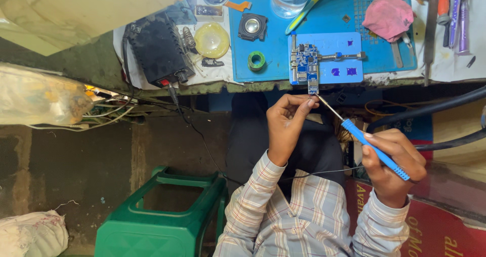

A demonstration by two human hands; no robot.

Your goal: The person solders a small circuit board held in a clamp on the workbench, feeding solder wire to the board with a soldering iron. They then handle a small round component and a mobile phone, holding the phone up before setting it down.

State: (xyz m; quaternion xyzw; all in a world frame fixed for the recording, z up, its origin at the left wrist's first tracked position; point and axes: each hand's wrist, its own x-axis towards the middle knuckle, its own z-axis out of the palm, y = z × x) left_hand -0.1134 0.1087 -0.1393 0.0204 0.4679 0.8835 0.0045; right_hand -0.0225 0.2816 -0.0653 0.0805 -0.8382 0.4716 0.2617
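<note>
Beyond both hands, on the blue work mat (273, 59), a clamped circuit board (307, 65) meets the soldering iron (364, 140) gripped in the right hand (392, 168), while the left hand (286, 125), fingertips pinched together on something too small to tell, hovers beside the tip, so soldering looks underway and steady aim comes next.

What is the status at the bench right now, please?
Right hand grips blue soldering iron, tip at circuit board. Left hand pinched beside tip. Board clamped on blue holder. Nothing in the way.

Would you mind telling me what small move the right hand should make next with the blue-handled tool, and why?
Probably a slight push forward. The right hand holds the blue-handled tool with its metal tip just short of the lower edge of the blue circuit board clamped on the work mat, while the left hand pinches beside the tip.
</note>
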